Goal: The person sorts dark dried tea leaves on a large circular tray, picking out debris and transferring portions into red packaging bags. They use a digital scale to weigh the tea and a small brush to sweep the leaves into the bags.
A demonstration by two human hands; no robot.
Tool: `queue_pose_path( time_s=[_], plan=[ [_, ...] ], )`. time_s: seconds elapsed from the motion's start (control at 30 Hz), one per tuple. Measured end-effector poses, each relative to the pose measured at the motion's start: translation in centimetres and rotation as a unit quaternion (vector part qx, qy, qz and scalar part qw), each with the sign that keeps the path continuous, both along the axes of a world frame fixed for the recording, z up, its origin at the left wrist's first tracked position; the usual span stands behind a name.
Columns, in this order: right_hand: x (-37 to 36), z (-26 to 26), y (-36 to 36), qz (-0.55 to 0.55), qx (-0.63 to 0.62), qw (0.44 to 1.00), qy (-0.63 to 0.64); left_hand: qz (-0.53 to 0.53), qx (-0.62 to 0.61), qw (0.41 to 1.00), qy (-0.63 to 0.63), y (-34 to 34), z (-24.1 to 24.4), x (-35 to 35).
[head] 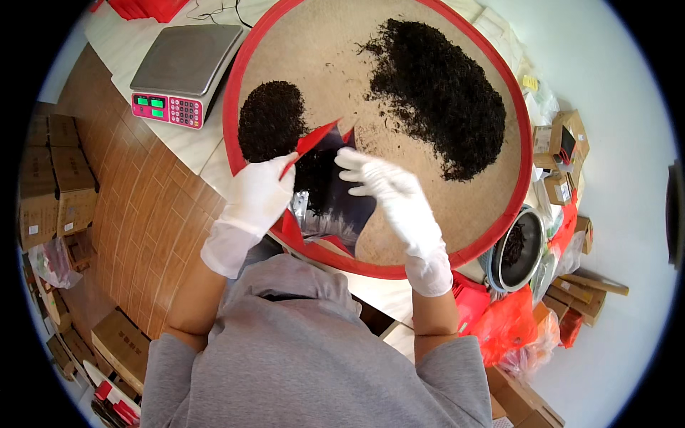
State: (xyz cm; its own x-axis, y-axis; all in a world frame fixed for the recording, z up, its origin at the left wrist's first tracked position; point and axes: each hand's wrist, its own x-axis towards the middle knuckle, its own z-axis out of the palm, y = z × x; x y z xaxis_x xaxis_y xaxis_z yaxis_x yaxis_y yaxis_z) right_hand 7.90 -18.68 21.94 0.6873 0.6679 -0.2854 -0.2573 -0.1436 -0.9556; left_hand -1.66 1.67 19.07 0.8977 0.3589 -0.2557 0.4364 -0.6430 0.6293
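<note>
My left hand [262, 192], in a white glove, pinches a pointed red strip that appears to be the edge of a red bag with a shiny dark lining [356, 206]. A heap of dark dried leaves, like loose tea [316, 179], lies on or in that lining between my hands. Over the lining's right side hovers my right hand [388, 192], also gloved, fingers spread and holding nothing visible. Under everything is a large round tray with a red rim [523, 160]. It bears a smaller leaf pile [272, 120] at left and a larger one [444, 96] at right.
A digital scale [187, 61] with a pink keypad stands left of the tray on a pale tabletop [200, 152]. At right are a metal bowl [535, 230] holding dark leaves, red plastic bags [505, 326] and small cartons [556, 142]. Cardboard boxes [75, 182] stack on the left floor.
</note>
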Motion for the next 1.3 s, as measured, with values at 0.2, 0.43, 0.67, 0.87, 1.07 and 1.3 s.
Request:
queue_pose_path(
  time_s=[0.2,0.43,0.67,0.87,1.07,1.3],
  plan=[
    [0.8,-5.9,-3.4,-0.231,-0.063,0.971,-0.016,0.174,-0.075,0.98,0.055,3.5,5.3,-2.7],
    [-6.6,-26.6,-3.7,-0.183,-0.449,0.865,-0.131,0.216,-0.113,0.97,-0.026,8.2,6.6,-7.8],
    [-8.7,-29.4,3.0,-0.225,-0.164,0.96,0.028,0.256,-0.149,0.955,0.0,8.5,6.3,-9.9],
    [-7.1,-29.7,0.8,-0.23,-0.271,0.914,-0.197,0.282,-0.112,0.953,-0.028,8.7,6.2,-11.3],
    [-9.6,-29.7,5.1,-0.18,-0.16,0.96,-0.143,0.298,-0.124,0.946,-0.016,7.9,6.5,-10.9],
    [-7.7,-26.3,4.8,-0.103,-0.235,0.929,-0.266,0.317,-0.116,0.941,-0.011,8.7,5.9,-13.0]
  ],
)
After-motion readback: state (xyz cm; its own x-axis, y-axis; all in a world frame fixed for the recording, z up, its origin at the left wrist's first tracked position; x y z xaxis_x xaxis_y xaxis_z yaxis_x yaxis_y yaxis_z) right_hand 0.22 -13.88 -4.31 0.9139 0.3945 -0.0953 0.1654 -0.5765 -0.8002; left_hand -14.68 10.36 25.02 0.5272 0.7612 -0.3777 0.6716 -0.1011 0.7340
